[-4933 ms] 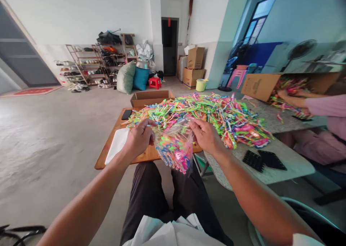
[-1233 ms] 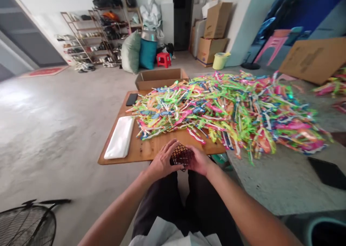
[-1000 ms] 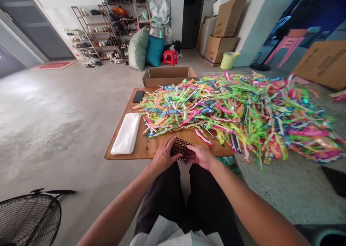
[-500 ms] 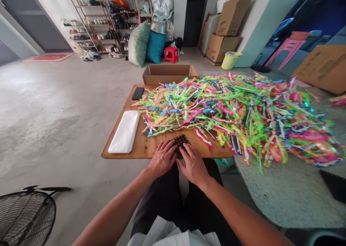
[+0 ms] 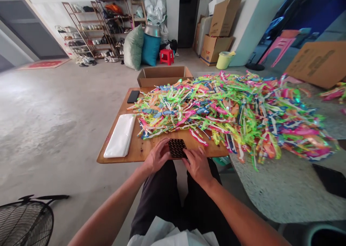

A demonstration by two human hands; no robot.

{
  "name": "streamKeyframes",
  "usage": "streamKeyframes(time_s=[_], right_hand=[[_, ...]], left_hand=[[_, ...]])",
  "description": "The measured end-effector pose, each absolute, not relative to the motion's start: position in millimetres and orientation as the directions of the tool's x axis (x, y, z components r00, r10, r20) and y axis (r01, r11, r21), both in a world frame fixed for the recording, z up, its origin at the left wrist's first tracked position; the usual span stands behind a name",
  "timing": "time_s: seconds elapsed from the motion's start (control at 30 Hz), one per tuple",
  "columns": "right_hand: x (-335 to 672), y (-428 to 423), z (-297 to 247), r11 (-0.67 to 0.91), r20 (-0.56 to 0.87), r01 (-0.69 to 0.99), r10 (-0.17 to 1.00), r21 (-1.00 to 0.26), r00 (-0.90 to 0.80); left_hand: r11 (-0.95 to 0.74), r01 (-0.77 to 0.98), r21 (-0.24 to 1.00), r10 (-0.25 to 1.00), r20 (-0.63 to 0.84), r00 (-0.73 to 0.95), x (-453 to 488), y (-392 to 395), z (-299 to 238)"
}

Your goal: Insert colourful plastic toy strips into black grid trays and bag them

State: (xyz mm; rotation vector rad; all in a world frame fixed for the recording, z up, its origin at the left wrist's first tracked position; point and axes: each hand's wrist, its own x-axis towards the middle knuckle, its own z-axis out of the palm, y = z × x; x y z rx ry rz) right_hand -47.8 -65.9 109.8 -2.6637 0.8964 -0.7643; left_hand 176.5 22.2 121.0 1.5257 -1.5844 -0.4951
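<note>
Cloth (image 5: pixel 173 235), white, across the lap, nearest of all, with dark trousers (image 5: pixel 167 195) just behind both wrists. Off to the left of the left forearm, nearer than the hands, a black fan grille (image 5: pixel 24 220) on the floor.

Left hand (image 5: pixel 156 159) curled against the left edge of a black grid (image 5: pixel 177 148), fingers bent over that edge and gripping it. Right hand (image 5: pixel 198 165) with fingertips laid on the near right corner of the same grid; clamped or only pressing, impossible to tell. Grid flat between the two hands, on the near edge of a wooden table (image 5: pixel 140 150), just ahead of the knuckles.

Left of the left hand and apart from it, a flat white stack of plastic bags (image 5: pixel 120 136) on the same table. Just beyond the fingertips of both hands, the near fringe of a big pile of colourful plastic strips (image 5: pixel 216 105), spreading far to the right past the right hand onto a speckled stone table (image 5: pixel 281 192). Well right of the right hand, a flat black thing (image 5: pixel 331 175) on that stone top.

Farther ahead of the left hand, a dark phone (image 5: pixel 133 96) by the pile's left edge, then an open cardboard box (image 5: pixel 162 76) at the table's far end. Farthest off, shoe racks (image 5: pixel 81 33), a red stool (image 5: pixel 166 56) and stacked cartons (image 5: pixel 216 29) along the wall.
</note>
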Motion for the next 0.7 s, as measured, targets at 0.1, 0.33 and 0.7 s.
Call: streamKeyframes(time_s=[0.1,0.33,0.7], right_hand=[[-42,-63,114,-0.498,0.226,-0.515,-0.835,-0.697,0.501],[-25,-70,112,0.304,-0.465,-0.39,-0.77,-0.87,0.438],[-43,-76,128,-0.216,-0.149,-0.575,-0.84,-0.789,0.521]], left_hand=[[0.117,-0.518,0.847,-0.906,0.305,0.295,173,21,118],[0.155,-0.859,0.488,-0.958,0.287,-0.01,165,13,117],[0.156,-0.924,0.35,-0.961,0.269,-0.06,174,0,124]])
